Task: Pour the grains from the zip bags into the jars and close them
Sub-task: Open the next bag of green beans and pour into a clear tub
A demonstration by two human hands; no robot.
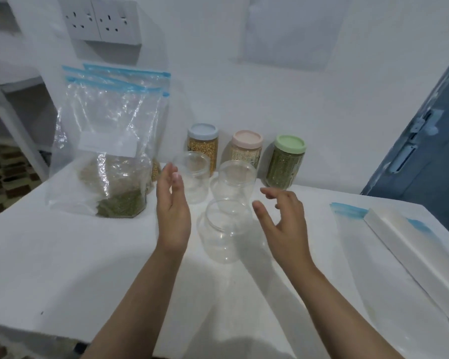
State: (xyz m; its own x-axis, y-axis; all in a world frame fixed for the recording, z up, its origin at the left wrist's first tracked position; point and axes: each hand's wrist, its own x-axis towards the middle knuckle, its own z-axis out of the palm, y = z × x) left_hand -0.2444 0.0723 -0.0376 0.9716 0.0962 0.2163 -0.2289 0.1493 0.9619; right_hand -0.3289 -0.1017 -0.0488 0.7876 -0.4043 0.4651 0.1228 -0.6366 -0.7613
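Three empty clear jars without lids stand mid-table: the nearest jar (224,230), one behind it to the right (233,181) and one to the left (192,177). My left hand (173,211) hovers with straight fingers just left of the nearest jar. My right hand (283,218) hovers just right of it, fingers spread and loosely bent. Neither hand touches a jar. Several zip bags (109,151) with blue seals lean against the wall at the left, the front one holding green and brownish grains.
Three filled, lidded jars stand by the wall: blue lid (202,130), pink lid (247,139), green lid (290,143). A flat empty zip bag (347,211) and a long white box (410,252) lie at the right. Wall sockets (101,19) are above the bags; a blue door (425,151) is far right.
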